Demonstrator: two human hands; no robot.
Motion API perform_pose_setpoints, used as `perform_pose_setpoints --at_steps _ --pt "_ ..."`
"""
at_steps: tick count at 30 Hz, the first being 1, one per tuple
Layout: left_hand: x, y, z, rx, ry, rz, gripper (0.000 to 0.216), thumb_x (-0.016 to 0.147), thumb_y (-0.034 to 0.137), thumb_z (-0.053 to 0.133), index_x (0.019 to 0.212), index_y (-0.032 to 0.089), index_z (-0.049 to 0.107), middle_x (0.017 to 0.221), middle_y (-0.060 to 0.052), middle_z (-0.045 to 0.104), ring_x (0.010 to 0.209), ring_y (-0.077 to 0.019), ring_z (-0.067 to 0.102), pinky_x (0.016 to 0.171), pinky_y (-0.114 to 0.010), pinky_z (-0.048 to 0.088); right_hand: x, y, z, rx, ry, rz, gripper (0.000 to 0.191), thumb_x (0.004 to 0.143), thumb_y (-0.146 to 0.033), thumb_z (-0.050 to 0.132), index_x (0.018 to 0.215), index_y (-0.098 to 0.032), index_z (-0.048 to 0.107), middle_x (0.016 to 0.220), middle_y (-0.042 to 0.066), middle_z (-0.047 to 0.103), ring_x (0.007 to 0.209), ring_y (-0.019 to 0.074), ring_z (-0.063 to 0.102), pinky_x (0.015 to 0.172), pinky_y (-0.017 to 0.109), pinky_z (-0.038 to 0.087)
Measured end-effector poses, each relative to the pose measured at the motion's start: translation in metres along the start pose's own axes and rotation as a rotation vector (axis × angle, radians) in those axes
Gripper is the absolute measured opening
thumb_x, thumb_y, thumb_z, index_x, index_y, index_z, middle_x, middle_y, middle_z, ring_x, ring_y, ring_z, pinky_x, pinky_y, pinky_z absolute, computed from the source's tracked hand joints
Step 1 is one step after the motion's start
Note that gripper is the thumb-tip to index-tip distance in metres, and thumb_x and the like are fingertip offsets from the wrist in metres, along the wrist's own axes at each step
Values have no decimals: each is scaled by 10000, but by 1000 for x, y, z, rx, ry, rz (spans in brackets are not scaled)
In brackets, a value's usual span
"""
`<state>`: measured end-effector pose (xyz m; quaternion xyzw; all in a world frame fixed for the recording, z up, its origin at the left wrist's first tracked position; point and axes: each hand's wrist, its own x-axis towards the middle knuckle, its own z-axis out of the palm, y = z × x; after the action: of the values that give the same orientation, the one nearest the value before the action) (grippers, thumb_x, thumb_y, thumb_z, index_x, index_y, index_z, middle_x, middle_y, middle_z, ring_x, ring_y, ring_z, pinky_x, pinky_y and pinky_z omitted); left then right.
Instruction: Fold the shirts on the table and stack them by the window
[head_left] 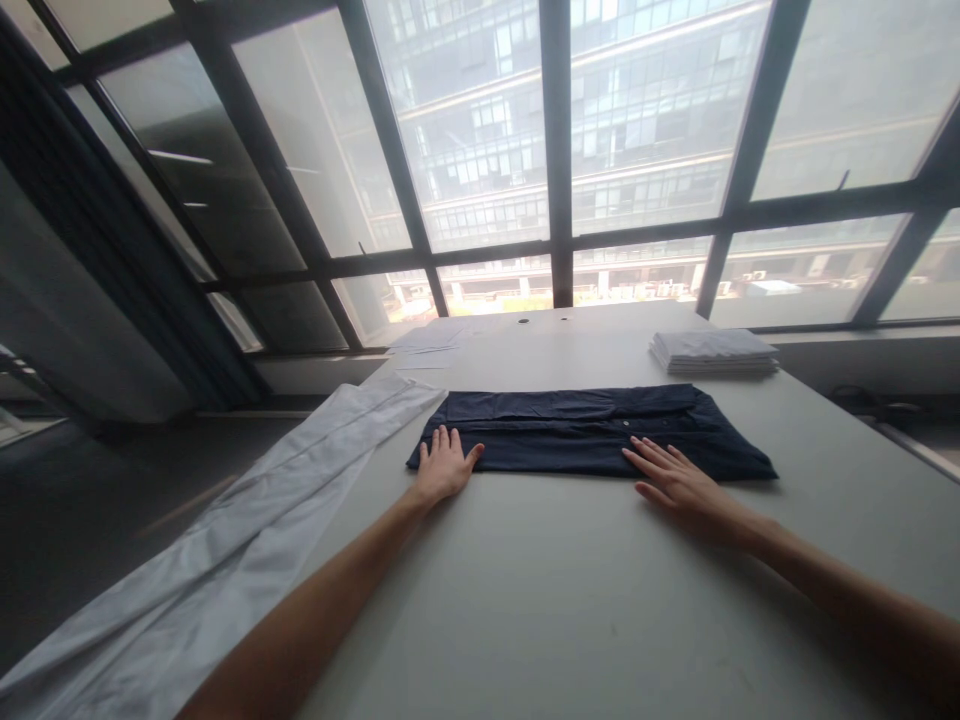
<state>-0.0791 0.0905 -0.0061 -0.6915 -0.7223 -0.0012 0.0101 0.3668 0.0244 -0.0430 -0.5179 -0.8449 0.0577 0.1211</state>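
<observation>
A dark navy garment lies folded into a long flat band across the grey table, with small buttons showing along its middle. My left hand lies flat and open on the band's near left corner, fingers spread. My right hand rests flat and open on the near edge further right, fingers stretched toward the cloth. Neither hand holds anything.
A long white cloth hangs over the table's left edge. A stack of folded white fabric sits at the far right. Loose paper sheets lie at the far left. Large windows stand behind the table.
</observation>
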Motion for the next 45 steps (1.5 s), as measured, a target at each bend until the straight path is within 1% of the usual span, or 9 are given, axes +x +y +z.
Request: perform_pose_setpoints --at_steps 4,8,13,21,27,32,37,41,45 --pt "1 0 2 0 71 17 938 1011 713 167 1593 -10 301 1659 -278 187 1563 -383 155 1232 -597 185 0 -3 -4 -11 -16 12 707 1034 -660 247 1608 -257 342 1688 59 202 1565 259 164 1262 539 168" --pt "-2 11 0 -52 185 280 786 1046 650 194 1626 129 294 1698 -153 169 1581 -319 109 1250 -567 165 0 -10 -7 -13 6 35 728 1036 -654 230 1628 -235 284 1692 75 184 1567 246 155 1267 506 163" --pt "-4 28 -1 -126 -1 532 606 1070 596 205 1625 361 271 1707 -9 163 1580 -316 114 1222 -633 174 -4 -13 -11 -78 13 165 725 1020 -685 215 1621 -288 300 1687 60 214 1570 282 148 1251 605 77" --pt "-1 7 -8 -72 -78 398 613 1071 589 140 1636 361 203 1708 -24 112 1574 -346 88 1207 -645 174 -19 16 -16 -165 19 350 711 1026 -629 217 1626 -256 294 1699 99 167 1575 312 113 1209 680 14" --pt "13 -8 -3 -13 22 232 686 1059 626 177 1655 293 113 1685 -181 182 1545 -405 184 1180 -599 264 -19 19 -11 -157 49 332 700 1021 -619 243 1626 -272 302 1701 108 192 1573 316 133 1215 663 54" --pt "19 -11 -1 -4 92 165 730 1046 656 178 1656 255 179 1680 -182 233 1548 -402 200 1187 -624 238 -18 16 -16 -138 41 366 711 1021 -615 272 1621 -236 321 1701 137 178 1575 318 112 1226 634 83" --pt "2 14 -17 -107 203 460 718 1041 677 178 1619 278 326 1690 -54 261 1573 -304 166 1244 -552 179 -14 2 -22 -101 127 239 678 1032 -547 338 1623 -216 314 1705 128 150 1580 292 87 1245 600 49" --pt "-16 40 -16 -92 11 768 672 1037 687 222 1629 370 243 1707 8 182 1583 -283 118 1260 -539 118 -11 -13 -23 -30 119 30 636 1046 -526 347 1628 -271 298 1705 90 157 1578 275 119 1253 586 79" --pt "-24 46 -14 -43 -124 817 648 1033 696 243 1620 423 218 1712 25 115 1585 -302 85 1253 -570 90 -11 -18 -22 26 -3 -34 630 1044 -587 333 1617 -324 316 1699 68 195 1566 291 177 1248 593 129"
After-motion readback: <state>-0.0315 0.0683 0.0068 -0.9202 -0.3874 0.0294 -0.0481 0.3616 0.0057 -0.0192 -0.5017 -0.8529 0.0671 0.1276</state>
